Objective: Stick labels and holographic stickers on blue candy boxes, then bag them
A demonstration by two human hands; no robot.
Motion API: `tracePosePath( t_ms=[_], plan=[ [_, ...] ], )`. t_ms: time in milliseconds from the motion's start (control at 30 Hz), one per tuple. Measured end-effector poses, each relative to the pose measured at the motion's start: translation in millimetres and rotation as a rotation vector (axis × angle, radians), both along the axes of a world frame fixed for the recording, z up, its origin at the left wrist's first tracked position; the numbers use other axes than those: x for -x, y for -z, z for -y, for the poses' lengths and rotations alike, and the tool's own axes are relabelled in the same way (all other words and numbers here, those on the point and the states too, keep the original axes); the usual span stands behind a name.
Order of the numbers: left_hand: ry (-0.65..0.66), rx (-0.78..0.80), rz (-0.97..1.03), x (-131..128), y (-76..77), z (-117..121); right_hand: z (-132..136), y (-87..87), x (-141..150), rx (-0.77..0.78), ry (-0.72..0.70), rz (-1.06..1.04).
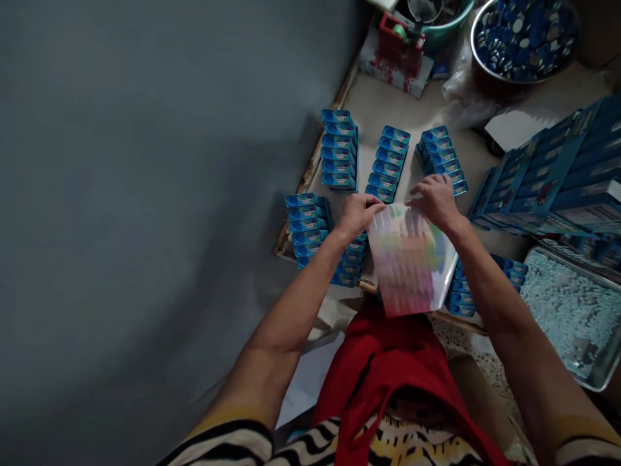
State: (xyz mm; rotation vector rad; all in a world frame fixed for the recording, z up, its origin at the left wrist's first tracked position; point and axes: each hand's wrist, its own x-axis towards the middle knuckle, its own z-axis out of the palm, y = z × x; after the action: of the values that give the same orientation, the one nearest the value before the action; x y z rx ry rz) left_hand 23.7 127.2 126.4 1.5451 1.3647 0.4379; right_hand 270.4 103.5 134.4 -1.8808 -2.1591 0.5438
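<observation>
A glossy, partly see-through plastic bag [405,259] with pink, white and green tints hangs over the front edge of the table, blurred in its lower part. My left hand [358,215] pinches its upper left corner between thumb and fingers. At the upper right edge, my right hand [436,199] has thumb and fingertips closed on the plastic. Just beyond the bag stands a middle row of small blue boxes [388,158]. Another row of blue boxes [441,152] lies behind my right hand, and blue boxes [308,226] sit left of my left hand.
Large blue cartons [557,168] are stacked at the right, above a metal tray [609,382] of pale blue-white pieces. At the back are a red tape dispenser [395,45], a green basin [451,24] and a metal bowl [478,58] of blue discs. A grey wall [169,162] borders the left.
</observation>
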Motion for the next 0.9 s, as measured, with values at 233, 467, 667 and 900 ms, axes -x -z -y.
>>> tracePosePath(
  t_ms=[233, 467, 667, 900],
  plan=[
    [-0.059, 0.016, -0.026, -3, 10.4, -11, 26, 0.1, 70, -0.156, 0.035, 0.02],
    [-0.075, 0.031, -0.065, 7, 11.6, -11, 62, 28.3, 92, -0.116, 0.016, 0.093],
    [-0.039, 0.038, -0.019, 10, 3.4, -7, 84, 36.4, 90, -0.181, 0.025, 0.046],
    [-0.037, -0.007, -0.097, 6, -9.0, 0, 81, 25.4, 87, -0.232, 0.057, -0.047]
  ],
)
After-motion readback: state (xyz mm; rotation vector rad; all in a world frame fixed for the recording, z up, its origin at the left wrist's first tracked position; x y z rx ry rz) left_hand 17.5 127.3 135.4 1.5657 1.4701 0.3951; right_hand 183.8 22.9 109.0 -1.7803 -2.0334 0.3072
